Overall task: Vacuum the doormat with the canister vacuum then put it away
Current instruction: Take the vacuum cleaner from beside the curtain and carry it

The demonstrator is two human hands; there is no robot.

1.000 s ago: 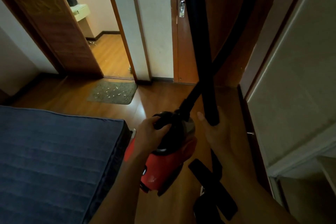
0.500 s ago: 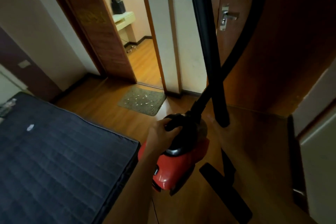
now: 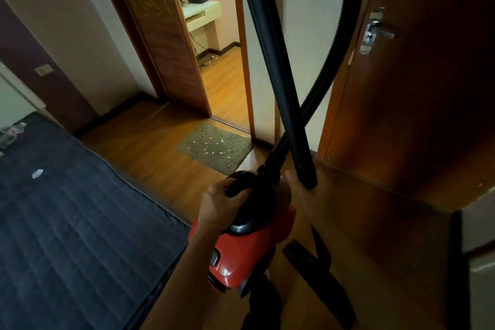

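A red canister vacuum (image 3: 241,252) hangs above the wooden floor, carried by its black top handle in my left hand (image 3: 219,203). My right hand (image 3: 310,198) grips the black wand (image 3: 278,72), which rises steeply toward the top of the view. The ribbed black hose (image 3: 329,72) loops from the canister up behind the wand. The black floor nozzle (image 3: 318,278) hangs low at the right. A grey-green doormat (image 3: 217,147) with pale scraps scattered over it lies ahead, in front of an open doorway.
A dark blue mattress (image 3: 75,222) fills the left side. A closed wooden door with a metal handle (image 3: 375,32) stands on the right. Through the doorway are more wooden floor (image 3: 225,83) and a small shelf. A pale cabinet edge (image 3: 479,244) is at the far right.
The view has swung and moved forward: the doormat and doorway are nearer and more central. Both hands keep their hold on the vacuum and wand.
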